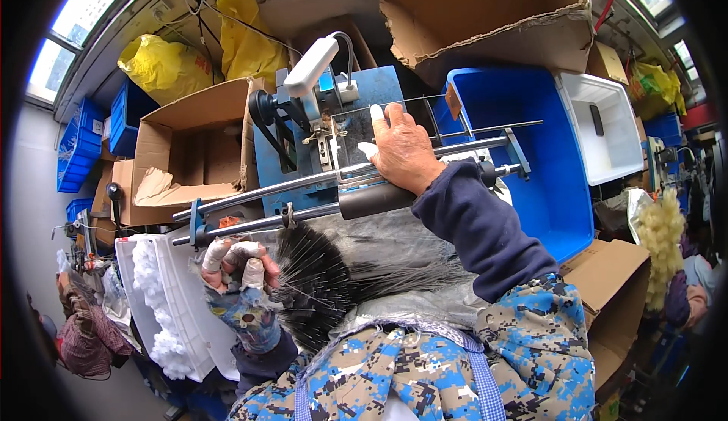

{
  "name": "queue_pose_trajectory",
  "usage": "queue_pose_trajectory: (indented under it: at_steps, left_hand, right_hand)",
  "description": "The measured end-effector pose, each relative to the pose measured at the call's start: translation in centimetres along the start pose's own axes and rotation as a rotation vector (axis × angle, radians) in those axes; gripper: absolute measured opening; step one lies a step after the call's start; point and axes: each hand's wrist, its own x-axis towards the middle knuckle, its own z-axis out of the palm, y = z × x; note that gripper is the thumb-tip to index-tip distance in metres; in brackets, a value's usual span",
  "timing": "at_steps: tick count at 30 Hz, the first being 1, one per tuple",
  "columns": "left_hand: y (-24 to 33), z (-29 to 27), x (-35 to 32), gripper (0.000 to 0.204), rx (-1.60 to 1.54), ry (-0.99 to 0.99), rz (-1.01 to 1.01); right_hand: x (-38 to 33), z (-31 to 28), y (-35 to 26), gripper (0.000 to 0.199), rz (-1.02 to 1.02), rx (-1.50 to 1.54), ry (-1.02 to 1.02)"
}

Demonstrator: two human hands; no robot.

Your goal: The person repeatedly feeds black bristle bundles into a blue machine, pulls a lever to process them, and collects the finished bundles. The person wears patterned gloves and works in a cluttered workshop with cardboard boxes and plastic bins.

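My right hand [406, 146] lies over the dark plate [350, 131] of the blue machine [385, 81], thumb and forefinger spread apart. My left hand [241, 267], fingers taped and curled, is near and left, beside the black bristles [312, 281]; whether it pinches any, I can't tell. They fan out on the near side of the steel rails [303, 186]. I judge things only partly along: bristles bunch at left, yet strands trail loose to the right, and I see none fastened.

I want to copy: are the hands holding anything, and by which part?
I can't tell whether the left hand grips the black bristles, or the right hand grips the machine it touches.
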Motion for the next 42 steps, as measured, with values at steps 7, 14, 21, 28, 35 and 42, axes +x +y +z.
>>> queue_pose_trajectory:
  at_steps: [7,14,21,28,35,42]
  left_hand:
    - [-0.1,-0.6,-0.2,0.043,-0.041,0.003,-0.068]
    - [0.2,-1.2,-0.5,0.044,0.014,0.078,-0.04]
    - [-1.2,-0.9,-0.6,0.044,-0.068,0.119,-0.111]
    - [-0.6,0.0,0.5,0.042,-0.081,-0.029,0.02]
    - [1.0,-5.8,0.6,0.03,-0.219,0.148,-0.204]
    - [0.3,3.0,0.0,0.031,0.221,-0.261,0.205]
  right_hand:
    - [1.6,2.6,-4.8,0.057,-0.077,0.035,0.129]
    - [1.0,1.2,-2.4,0.052,-0.133,0.032,-0.019]
    - [0.8,-3.9,2.3,0.035,-0.109,-0.187,0.055]
    - [2.5,-3.2,4.8,0.01,-0.144,-0.448,-0.094]
    - [-7.6,-9.5,-1.1,0.022,-0.389,0.046,-0.224]
    - [-7.9,-5.4,-8.4,0.026,-0.334,1.234,-0.338]
